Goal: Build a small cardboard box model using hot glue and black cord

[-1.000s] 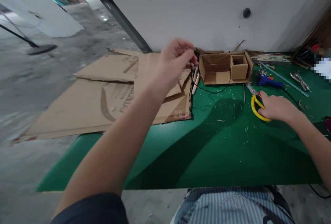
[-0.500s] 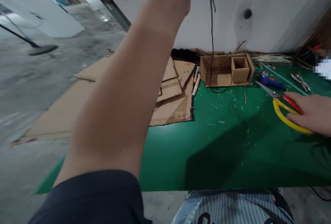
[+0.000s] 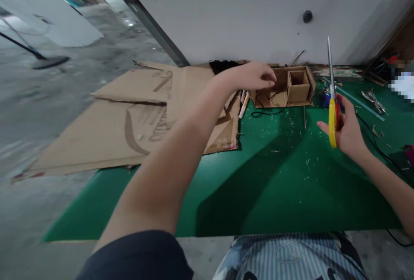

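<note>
My left hand (image 3: 255,76) is stretched over the left end of an open cardboard box (image 3: 283,101), its fingers curled together at the tips. A thin black cord (image 3: 261,113) hangs slack from about those fingertips and loops inside the box and onto the green table in front; the exact grip point is hard to see. On the right, my right hand (image 3: 351,131) grips scissors (image 3: 332,99) with yellow and red handles, the blades pointing up. A smaller square cardboard compartment (image 3: 298,92) stands in the right part of the box.
Flattened cardboard sheets (image 3: 97,133) cover the left of the green table (image 3: 226,202) and overhang its edge. A blue-handled tool (image 3: 326,97), metal pliers (image 3: 373,101) and a pale blue strip (image 3: 362,105) lie at the right. Behind rises a white wall (image 3: 242,17).
My left hand has come down from high up to the box, and the cord now lies slack in loops. My right hand has moved left, turning the scissors upright.
</note>
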A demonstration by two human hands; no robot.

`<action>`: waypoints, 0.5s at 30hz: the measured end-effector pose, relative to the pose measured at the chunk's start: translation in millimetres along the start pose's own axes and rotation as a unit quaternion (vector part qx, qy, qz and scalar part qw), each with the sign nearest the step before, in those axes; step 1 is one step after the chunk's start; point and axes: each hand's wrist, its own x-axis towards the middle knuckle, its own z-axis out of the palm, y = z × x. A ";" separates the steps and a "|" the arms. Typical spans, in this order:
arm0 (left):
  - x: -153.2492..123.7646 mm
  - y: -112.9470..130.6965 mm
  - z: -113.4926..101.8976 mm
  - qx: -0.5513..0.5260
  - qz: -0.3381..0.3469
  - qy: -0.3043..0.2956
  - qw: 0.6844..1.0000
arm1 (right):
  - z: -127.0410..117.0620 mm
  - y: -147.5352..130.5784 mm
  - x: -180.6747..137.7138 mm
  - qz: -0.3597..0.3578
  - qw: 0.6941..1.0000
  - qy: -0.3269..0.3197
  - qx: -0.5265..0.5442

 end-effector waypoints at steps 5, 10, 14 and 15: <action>-44.2 -39.9 28.6 -0.087 -0.110 0.283 0.949 | 18.3 24.4 1.2 0.018 0.996 0.021 0.083; -88.7 -128.1 58.0 -0.170 -0.250 0.363 0.881 | 23.0 36.4 -3.0 -0.004 0.996 -0.041 0.076; -121.6 -199.4 65.5 -0.284 -0.301 0.431 0.802 | 21.5 35.0 -11.0 -0.046 0.991 -0.116 0.046; -129.2 -212.5 65.2 -0.304 -0.303 0.437 0.791 | 20.7 33.3 -12.9 -0.053 0.989 -0.135 0.039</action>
